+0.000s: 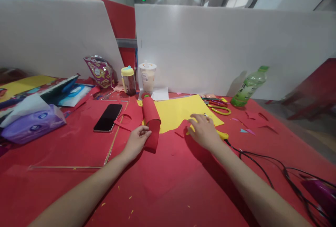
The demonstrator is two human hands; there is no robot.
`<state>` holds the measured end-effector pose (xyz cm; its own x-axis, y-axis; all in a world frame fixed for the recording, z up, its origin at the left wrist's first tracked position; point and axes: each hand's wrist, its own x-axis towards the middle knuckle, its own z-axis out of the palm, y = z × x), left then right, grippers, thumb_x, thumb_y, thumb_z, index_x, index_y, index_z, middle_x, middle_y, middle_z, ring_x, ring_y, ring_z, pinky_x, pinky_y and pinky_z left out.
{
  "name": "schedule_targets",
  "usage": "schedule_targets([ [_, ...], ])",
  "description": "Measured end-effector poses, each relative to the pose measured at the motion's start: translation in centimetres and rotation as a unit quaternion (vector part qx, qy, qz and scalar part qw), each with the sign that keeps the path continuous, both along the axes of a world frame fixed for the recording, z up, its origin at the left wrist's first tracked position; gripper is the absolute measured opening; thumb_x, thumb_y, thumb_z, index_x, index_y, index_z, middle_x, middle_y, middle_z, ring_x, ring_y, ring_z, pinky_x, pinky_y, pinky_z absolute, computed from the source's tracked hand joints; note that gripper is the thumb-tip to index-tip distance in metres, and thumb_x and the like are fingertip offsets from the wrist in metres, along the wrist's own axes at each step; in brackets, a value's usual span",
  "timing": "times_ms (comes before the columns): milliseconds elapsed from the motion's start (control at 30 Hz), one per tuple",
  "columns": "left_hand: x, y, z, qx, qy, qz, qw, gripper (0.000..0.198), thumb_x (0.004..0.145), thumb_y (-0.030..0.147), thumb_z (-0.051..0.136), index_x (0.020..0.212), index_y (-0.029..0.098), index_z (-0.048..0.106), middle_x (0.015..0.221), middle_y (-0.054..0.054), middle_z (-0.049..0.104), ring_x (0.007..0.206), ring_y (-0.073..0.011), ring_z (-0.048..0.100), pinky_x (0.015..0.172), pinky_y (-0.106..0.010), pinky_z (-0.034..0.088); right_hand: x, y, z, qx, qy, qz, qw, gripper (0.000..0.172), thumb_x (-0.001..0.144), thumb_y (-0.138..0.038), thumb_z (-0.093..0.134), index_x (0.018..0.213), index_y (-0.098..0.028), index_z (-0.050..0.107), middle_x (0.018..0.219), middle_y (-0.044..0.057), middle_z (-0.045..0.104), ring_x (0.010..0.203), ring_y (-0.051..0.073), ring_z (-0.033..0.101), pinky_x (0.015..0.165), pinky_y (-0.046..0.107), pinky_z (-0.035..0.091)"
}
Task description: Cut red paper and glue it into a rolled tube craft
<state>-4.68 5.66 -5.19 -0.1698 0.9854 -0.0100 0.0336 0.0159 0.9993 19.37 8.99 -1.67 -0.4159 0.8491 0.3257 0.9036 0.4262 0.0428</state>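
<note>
My left hand (137, 142) grips the near end of a rolled red paper tube (151, 119) that lies on the red table (168, 185) and points away from me. My right hand (203, 130) rests palm down on the table, its fingers spread over a yellow-handled tool (222, 135) with a black cable (262, 165). Whether the fingers close on the tool I cannot tell. A yellow paper sheet (178, 112) lies flat just beyond both hands, partly under the tube.
A black phone (108, 117) lies left of the tube, with a purple tissue pack (31, 123) farther left. Scissors (219, 108), a green bottle (249, 87), a drink cup (147, 78) and a yellow-lidded jar (128, 80) stand near the white partition (223, 45). Paper scraps lie scattered on the right.
</note>
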Motion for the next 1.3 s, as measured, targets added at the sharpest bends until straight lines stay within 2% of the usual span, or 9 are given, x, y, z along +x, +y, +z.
schedule_targets([
  [133,0.2,0.1,0.0,-0.009,-0.018,-0.004,1.000,0.020,0.058,0.031,0.063,0.066,0.016,0.052,0.061,0.003,0.054,0.060,-0.0113,0.052,0.060,-0.022,0.039,3.5,0.9,1.8,-0.178,-0.090,-0.190,0.961,0.025,0.079,-0.020,0.040,0.097,-0.012,0.055,0.107,0.019,0.053,0.098,0.034,0.051,0.071,0.045,0.040],
  [200,0.2,0.1,0.1,-0.013,-0.021,-0.006,1.000,0.021,0.058,0.031,0.063,0.066,0.016,0.050,0.060,0.004,0.053,0.058,-0.0105,0.051,0.059,-0.022,0.039,5.0,1.3,1.6,-0.253,-0.104,-0.236,0.932,0.028,0.077,-0.024,0.043,0.101,-0.011,0.053,0.108,0.020,0.052,0.097,0.036,0.052,0.066,0.042,0.041],
  [433,0.1,0.1,-0.1,-0.016,-0.011,-0.012,1.000,0.027,0.052,0.030,0.068,0.067,0.017,0.050,0.056,0.005,0.050,0.055,-0.0099,0.048,0.057,-0.022,0.036,6.2,2.0,0.3,-0.300,-0.109,-0.236,0.918,0.036,0.070,-0.011,0.049,0.106,-0.010,0.048,0.092,0.018,0.060,0.081,0.027,0.060,0.055,0.028,0.037],
  [667,0.2,0.0,-0.1,-0.006,0.007,-0.023,1.000,0.034,0.051,0.030,0.070,0.074,0.018,0.048,0.050,0.011,0.037,0.047,-0.0072,0.039,0.050,-0.020,0.032,5.5,1.8,1.2,-0.266,-0.090,-0.224,0.933,0.032,0.073,-0.014,0.047,0.105,-0.012,0.047,0.094,0.018,0.059,0.081,0.026,0.060,0.055,0.026,0.034],
  [833,0.2,-0.1,-0.4,0.007,0.051,-0.048,0.998,0.030,0.058,0.030,0.068,0.078,0.017,0.049,0.056,0.008,0.040,0.053,-0.0090,0.043,0.054,-0.021,0.035,5.3,1.8,2.3,-0.238,-0.059,-0.210,0.946,0.034,0.070,-0.013,0.048,0.104,-0.014,0.046,0.087,0.014,0.061,0.080,0.024,0.059,0.057,0.026,0.035],
  [1000,0.3,-0.5,-0.3,0.013,0.084,-0.058,0.995,0.021,0.062,0.029,0.065,0.074,0.017,0.052,0.059,0.005,0.045,0.055,-0.0101,0.045,0.055,-0.022,0.036,2.5,0.6,2.6,-0.184,0.161,-0.128,0.961,0.027,0.072,-0.021,0.046,0.099,-0.018,0.044,0.079,0.007,0.060,0.074,0.023,0.058,0.059,0.028,0.039],
  [1100,0.5,-0.9,-0.2,0.012,0.089,-0.071,0.993,0.018,0.064,0.029,0.064,0.071,0.016,0.054,0.059,0.004,0.048,0.055,-0.0103,0.045,0.054,-0.022,0.036,-0.4,-0.7,1.6,-0.290,0.369,-0.057,0.881,0.012,0.072,-0.025,0.044,0.084,-0.022,0.043,0.066,0.000,0.058,0.054,0.017,0.054,0.051,0.027,0.041],
  [1167,0.7,-1.3,-0.1,0.006,0.092,-0.087,0.992,0.018,0.064,0.029,0.064,0.071,0.015,0.055,0.059,0.003,0.050,0.055,-0.0106,0.046,0.054,-0.023,0.036,-2.3,-1.5,0.6,-0.309,0.467,-0.038,0.828,0.017,0.069,-0.031,0.050,0.080,-0.022,0.043,0.065,0.000,0.058,0.049,0.015,0.052,0.047,0.028,0.041],
  [1300,1.6,-2.2,0.3,-0.001,0.107,-0.106,0.989,0.018,0.063,0.028,0.064,0.069,0.015,0.054,0.059,0.003,0.051,0.054,-0.0105,0.047,0.053,-0.022,0.037,-4.3,-2.5,-1.4,-0.274,0.531,-0.019,0.802,0.030,0.060,-0.029,0.063,0.083,-0.021,0.045,0.069,0.000,0.059,0.054,0.014,0.053,0.048,0.027,0.041],
])
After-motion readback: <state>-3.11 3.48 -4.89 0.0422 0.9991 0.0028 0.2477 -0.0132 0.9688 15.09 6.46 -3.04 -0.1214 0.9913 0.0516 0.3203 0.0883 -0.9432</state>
